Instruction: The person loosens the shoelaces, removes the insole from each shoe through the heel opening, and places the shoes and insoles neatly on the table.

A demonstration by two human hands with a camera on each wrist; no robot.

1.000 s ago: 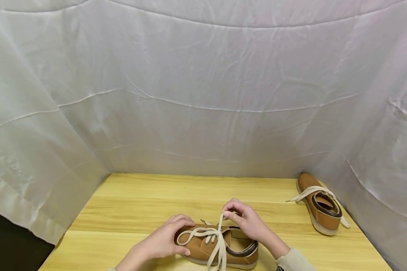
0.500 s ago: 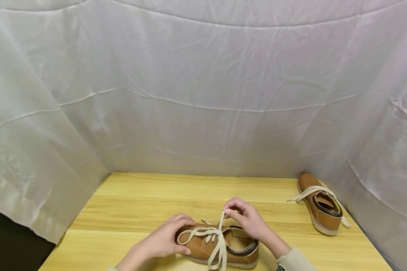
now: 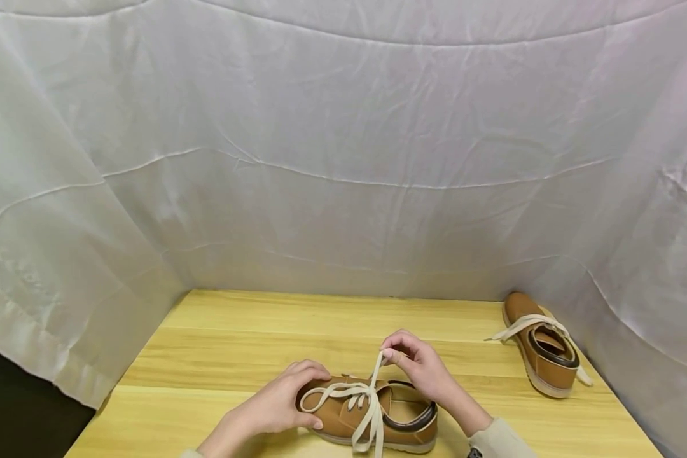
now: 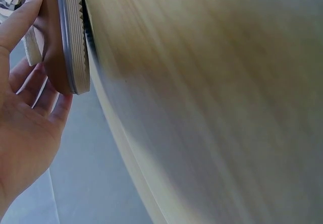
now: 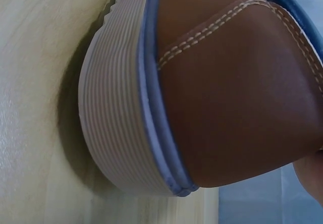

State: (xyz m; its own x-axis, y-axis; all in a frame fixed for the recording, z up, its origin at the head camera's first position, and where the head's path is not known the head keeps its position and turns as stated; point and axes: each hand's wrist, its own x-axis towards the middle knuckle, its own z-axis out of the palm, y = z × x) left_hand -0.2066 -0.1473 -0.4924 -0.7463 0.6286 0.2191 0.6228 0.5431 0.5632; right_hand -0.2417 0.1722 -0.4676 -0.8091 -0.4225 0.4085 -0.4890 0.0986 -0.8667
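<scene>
A tan leather shoe [image 3: 343, 413] with a cream lace [image 3: 372, 407] stands near the front edge of the wooden table [image 3: 235, 343]. My left hand [image 3: 283, 401] grips the shoe's toe, fingers curled over it. My right hand [image 3: 415, 362] pinches one end of the lace and holds it up taut above the tongue. In the left wrist view my fingers [image 4: 30, 98] wrap the toe and ribbed sole [image 4: 75, 42]. The right wrist view shows the shoe's heel [image 5: 237, 98] close up over its pale ribbed sole [image 5: 121, 108].
The second tan shoe [image 3: 541, 346] lies at the back right of the table, its lace loose. White cloth [image 3: 343, 159] hangs behind and at both sides. The table's left half is bare wood.
My right hand has drawn the lace end slightly up and to the right, tightening it. The left hand has stayed on the toe.
</scene>
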